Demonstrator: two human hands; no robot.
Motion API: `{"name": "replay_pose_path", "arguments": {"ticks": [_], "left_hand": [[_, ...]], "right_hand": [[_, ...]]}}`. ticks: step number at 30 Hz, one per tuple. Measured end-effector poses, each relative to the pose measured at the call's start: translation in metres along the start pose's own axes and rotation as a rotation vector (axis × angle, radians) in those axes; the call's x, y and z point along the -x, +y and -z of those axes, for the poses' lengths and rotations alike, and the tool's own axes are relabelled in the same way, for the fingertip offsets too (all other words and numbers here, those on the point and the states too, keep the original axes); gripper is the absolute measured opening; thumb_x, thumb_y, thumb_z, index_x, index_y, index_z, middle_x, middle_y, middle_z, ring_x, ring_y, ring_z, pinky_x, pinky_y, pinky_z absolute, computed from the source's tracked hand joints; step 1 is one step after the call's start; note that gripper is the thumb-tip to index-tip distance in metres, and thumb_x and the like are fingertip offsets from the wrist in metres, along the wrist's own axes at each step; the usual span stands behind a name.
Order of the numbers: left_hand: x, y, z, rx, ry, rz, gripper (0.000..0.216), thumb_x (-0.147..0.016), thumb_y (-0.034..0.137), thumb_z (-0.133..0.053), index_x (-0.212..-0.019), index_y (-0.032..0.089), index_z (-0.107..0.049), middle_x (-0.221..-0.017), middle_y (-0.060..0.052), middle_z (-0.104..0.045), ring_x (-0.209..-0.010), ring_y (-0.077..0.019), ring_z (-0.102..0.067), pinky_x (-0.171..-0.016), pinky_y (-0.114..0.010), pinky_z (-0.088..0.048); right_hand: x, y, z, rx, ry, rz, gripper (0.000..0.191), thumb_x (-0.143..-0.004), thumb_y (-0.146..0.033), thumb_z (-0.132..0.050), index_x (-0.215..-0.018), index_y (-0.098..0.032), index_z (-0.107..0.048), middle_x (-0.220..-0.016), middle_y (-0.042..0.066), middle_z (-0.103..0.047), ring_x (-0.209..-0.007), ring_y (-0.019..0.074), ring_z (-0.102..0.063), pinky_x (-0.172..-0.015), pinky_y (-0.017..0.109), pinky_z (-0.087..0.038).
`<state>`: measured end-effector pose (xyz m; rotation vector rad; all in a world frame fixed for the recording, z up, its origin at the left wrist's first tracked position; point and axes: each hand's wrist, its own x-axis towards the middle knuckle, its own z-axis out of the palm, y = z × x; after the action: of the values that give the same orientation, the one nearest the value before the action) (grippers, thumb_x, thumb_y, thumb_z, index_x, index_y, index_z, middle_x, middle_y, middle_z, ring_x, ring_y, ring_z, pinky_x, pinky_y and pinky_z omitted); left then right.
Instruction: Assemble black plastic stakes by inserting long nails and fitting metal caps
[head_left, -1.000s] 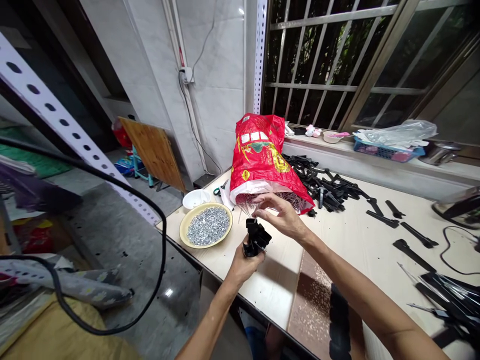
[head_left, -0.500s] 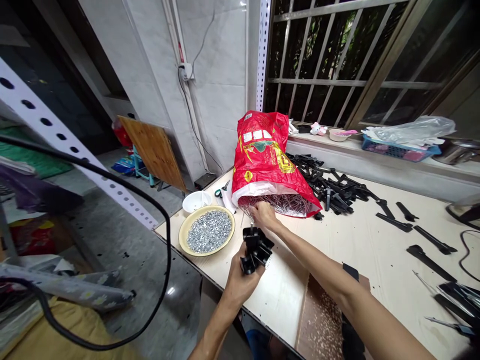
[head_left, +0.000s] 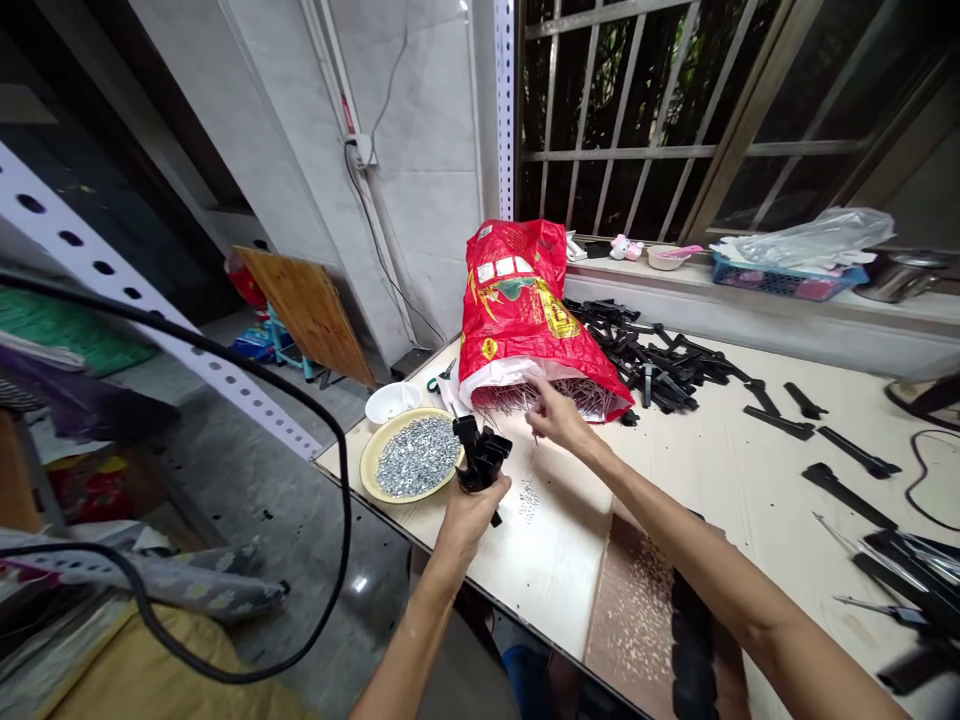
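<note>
My left hand (head_left: 466,510) is closed around a bundle of black plastic parts (head_left: 480,455), held over the table beside the yellow bowl (head_left: 367,478). That bowl is full of small silvery metal pieces (head_left: 420,455). At the mouth of a red bag (head_left: 517,310) is my right hand (head_left: 559,415), its fingers pinched on a thin metal rod (head_left: 535,436) that shows just below them. Many more thin rods (head_left: 592,395) lie inside the bag's opening. A few tiny pale bits (head_left: 529,500) are scattered on the table between my forearms.
A white bowl (head_left: 393,402) and green-handled scissors (head_left: 442,376) sit behind the yellow bowl. Black parts (head_left: 667,365) are heaped right of the bag. A brown board (head_left: 630,600) lies near the front edge. A black cable (head_left: 341,500) loops at left.
My right hand has drawn back from inside the bag's mouth, moving right with a rod. My left hand and its black parts have shifted left, closer to the yellow bowl.
</note>
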<state>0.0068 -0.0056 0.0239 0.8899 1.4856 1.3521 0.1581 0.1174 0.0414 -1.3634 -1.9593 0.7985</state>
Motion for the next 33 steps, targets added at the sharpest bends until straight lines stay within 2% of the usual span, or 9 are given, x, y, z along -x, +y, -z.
{"name": "replay_pose_path", "arguments": {"ticks": [3,5,12,15,18,22,27,30,33], "left_hand": [[0.000,0.003,-0.011,-0.064,0.011,-0.058,0.023,-0.055,0.025,-0.070,-0.073,0.015,-0.060,-0.066,0.001,-0.059,-0.063,-0.0139,-0.054,-0.062,-0.026,-0.041],[0.001,0.006,-0.019,-0.088,-0.030,-0.081,0.021,-0.056,0.024,-0.068,-0.074,0.016,-0.060,-0.064,0.002,-0.058,-0.061,-0.0135,-0.053,-0.060,-0.025,-0.040],[0.005,0.011,-0.027,-0.095,-0.068,-0.104,0.026,-0.056,0.023,-0.068,-0.080,0.015,-0.062,-0.067,0.001,-0.059,-0.063,-0.0136,-0.054,-0.060,-0.025,-0.041],[0.006,0.006,-0.015,-0.078,-0.007,-0.072,0.026,-0.055,0.026,-0.071,-0.077,0.014,-0.062,-0.072,-0.002,-0.062,-0.067,-0.0154,-0.056,-0.064,-0.028,-0.043],[0.010,0.002,0.002,-0.074,0.032,-0.045,0.032,-0.057,0.031,-0.073,-0.082,0.014,-0.063,-0.081,-0.005,-0.065,-0.075,-0.0181,-0.059,-0.070,-0.030,-0.045],[0.015,0.001,0.018,-0.167,0.141,-0.088,0.033,-0.060,0.031,-0.073,-0.088,0.018,-0.063,-0.084,-0.003,-0.067,-0.082,-0.0194,-0.061,-0.076,-0.031,-0.045],[0.019,0.007,0.015,-0.177,0.127,-0.140,0.023,-0.061,0.026,-0.069,-0.082,0.019,-0.062,-0.077,-0.001,-0.066,-0.076,-0.0186,-0.061,-0.071,-0.028,-0.046],[0.021,0.007,0.011,-0.185,0.076,-0.166,0.026,-0.063,0.025,-0.067,-0.088,0.019,-0.062,-0.076,0.000,-0.065,-0.074,-0.0177,-0.060,-0.070,-0.027,-0.045],[0.020,0.006,0.010,-0.162,0.063,-0.112,0.022,-0.062,0.024,-0.066,-0.082,0.018,-0.060,-0.070,0.001,-0.062,-0.068,-0.0159,-0.057,-0.066,-0.027,-0.044]], "right_hand": [[0.026,-0.024,0.026,-0.404,0.142,0.238,0.043,-0.083,-0.025,-0.054,-0.124,-0.023,-0.042,-0.075,-0.002,-0.064,-0.066,0.0129,-0.062,-0.066,0.026,-0.047],[0.040,-0.040,0.033,-0.522,0.175,0.314,0.037,-0.084,-0.031,-0.057,-0.118,-0.023,-0.045,-0.078,-0.001,-0.066,-0.075,0.0143,-0.064,-0.071,0.028,-0.048],[0.064,-0.051,0.021,-0.513,0.076,0.381,0.024,-0.086,-0.032,-0.056,-0.109,-0.024,-0.053,-0.088,0.001,-0.066,-0.084,0.0150,-0.064,-0.079,0.030,-0.048],[0.056,-0.042,0.018,-0.483,0.168,0.398,0.020,-0.088,-0.035,-0.054,-0.102,-0.022,-0.058,-0.096,0.003,-0.065,-0.091,0.0149,-0.061,-0.084,0.029,-0.046],[0.031,-0.025,0.007,-0.331,0.255,0.293,0.019,-0.090,-0.035,-0.049,-0.092,-0.019,-0.060,-0.091,0.002,-0.065,-0.084,0.0135,-0.060,-0.077,0.025,-0.044],[-0.007,0.000,-0.033,0.088,0.063,0.021,0.018,-0.086,-0.029,-0.052,-0.079,-0.017,-0.063,-0.084,0.003,-0.066,-0.078,0.0143,-0.058,-0.072,0.023,-0.041],[-0.037,0.006,-0.081,0.245,-0.004,-0.140,0.020,-0.084,-0.027,-0.051,-0.079,-0.014,-0.065,-0.087,0.013,-0.066,-0.083,0.0228,-0.059,-0.070,0.029,-0.042],[-0.047,0.003,-0.090,0.294,-0.018,-0.197,0.018,-0.084,-0.021,-0.050,-0.084,-0.013,-0.066,-0.091,0.018,-0.066,-0.088,0.0273,-0.060,-0.072,0.032,-0.043],[-0.049,0.003,-0.084,0.309,-0.036,-0.218,0.016,-0.080,-0.014,-0.052,-0.086,-0.012,-0.067,-0.089,0.019,-0.066,-0.088,0.0298,-0.061,-0.072,0.034,-0.043]]}}
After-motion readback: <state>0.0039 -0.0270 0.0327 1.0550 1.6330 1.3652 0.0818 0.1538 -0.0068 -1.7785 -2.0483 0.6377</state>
